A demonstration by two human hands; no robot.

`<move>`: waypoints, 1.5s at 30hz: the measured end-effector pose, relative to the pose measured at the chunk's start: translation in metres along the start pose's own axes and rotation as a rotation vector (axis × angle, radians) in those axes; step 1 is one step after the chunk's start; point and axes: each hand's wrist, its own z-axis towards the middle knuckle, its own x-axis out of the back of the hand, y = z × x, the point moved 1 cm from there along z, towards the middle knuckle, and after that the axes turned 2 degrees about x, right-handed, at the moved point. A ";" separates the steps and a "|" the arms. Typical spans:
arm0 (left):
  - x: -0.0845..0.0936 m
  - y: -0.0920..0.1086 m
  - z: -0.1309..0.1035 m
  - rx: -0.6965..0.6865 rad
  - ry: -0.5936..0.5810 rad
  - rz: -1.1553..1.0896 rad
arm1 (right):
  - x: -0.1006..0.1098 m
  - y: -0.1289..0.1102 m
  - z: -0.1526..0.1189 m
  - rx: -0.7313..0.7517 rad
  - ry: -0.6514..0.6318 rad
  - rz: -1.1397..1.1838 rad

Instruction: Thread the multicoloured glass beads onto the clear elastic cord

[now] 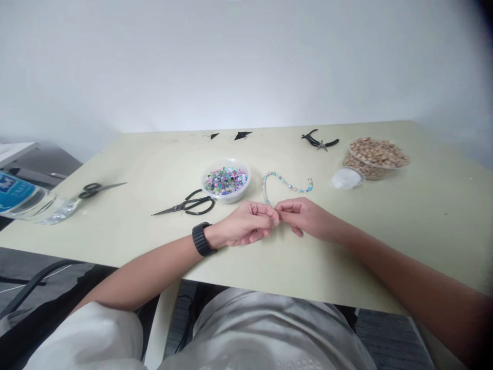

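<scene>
A curved string of pale and blue-green beads [285, 181] lies on the table, its near end reaching up to my fingertips. My left hand [253, 223], with a black watch on the wrist, is closed in a pinch at that end. My right hand [304, 216] is also pinched, its fingertips meeting those of the left. What the right fingertips hold is too small to make out. Just beyond my left hand stands a clear round bowl [247, 189] of multicoloured beads.
Black-handled scissors [185, 206] lie left of the bowl, another pair [92, 190] farther left beside a water bottle [23, 198]. Pliers [319, 141] and black scraps [242, 135] lie at the back. On the right are a tub of tan pieces [375, 154] and a small white container [347, 178].
</scene>
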 end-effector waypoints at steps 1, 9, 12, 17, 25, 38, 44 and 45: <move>0.000 0.001 0.000 0.000 0.003 -0.004 | 0.000 -0.001 0.000 -0.003 0.000 -0.004; 0.001 0.000 0.004 -0.098 0.048 -0.040 | -0.001 -0.005 0.000 0.022 -0.006 0.019; 0.005 -0.004 0.008 -0.149 0.129 -0.099 | -0.001 -0.005 0.000 0.020 0.004 -0.001; 0.012 -0.004 0.008 -0.232 0.172 -0.097 | -0.001 -0.009 -0.001 0.020 0.010 -0.018; 0.009 -0.004 0.004 -0.331 0.300 0.354 | -0.001 -0.005 0.000 0.063 -0.014 -0.005; 0.010 -0.002 0.004 -0.423 0.343 1.041 | -0.001 -0.009 -0.002 0.058 -0.013 -0.006; 0.010 -0.004 0.007 -0.427 0.234 1.153 | 0.000 -0.004 0.000 0.055 -0.027 0.042; 0.011 -0.005 0.008 -0.422 0.230 1.159 | 0.000 -0.003 0.001 0.053 -0.027 0.051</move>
